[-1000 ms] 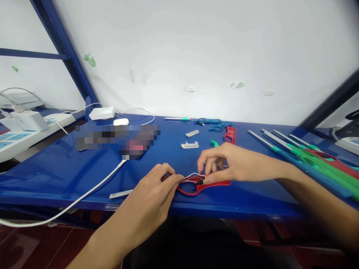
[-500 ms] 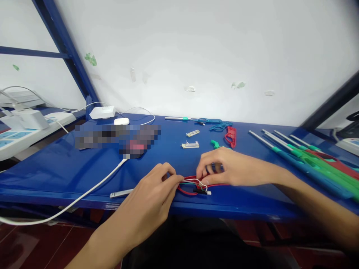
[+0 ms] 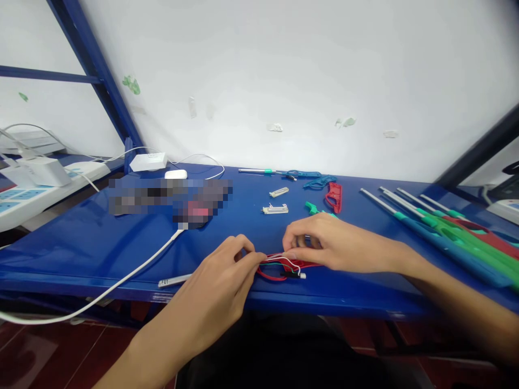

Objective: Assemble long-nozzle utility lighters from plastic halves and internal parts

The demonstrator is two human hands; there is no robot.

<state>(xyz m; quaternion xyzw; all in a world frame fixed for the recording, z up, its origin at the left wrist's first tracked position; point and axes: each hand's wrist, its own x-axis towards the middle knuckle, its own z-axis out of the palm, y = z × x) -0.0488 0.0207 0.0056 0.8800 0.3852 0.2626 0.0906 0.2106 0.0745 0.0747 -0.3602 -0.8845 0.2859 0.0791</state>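
Observation:
A red plastic handle shell (image 3: 272,276) lies flat near the front edge of the blue table (image 3: 101,243). Thin white, green and black wires (image 3: 290,265) with a small black part run across it. My left hand (image 3: 225,281) is closed, pinching the shell's left end. My right hand (image 3: 324,240) is closed over the shell's right part, fingertips pressing the wires where they meet the plastic.
A small white strip (image 3: 175,280) lies left of my left hand, beside a white cable (image 3: 133,273). Two white clips (image 3: 275,208), a green piece (image 3: 310,207) and a red shell (image 3: 333,195) sit behind. Several long green and blue rod tools (image 3: 446,229) lie at the right.
My right hand has slid down and left onto the shell, covering its right part. The wires and black part now lie spread over the shell's middle. My left hand has stayed in place.

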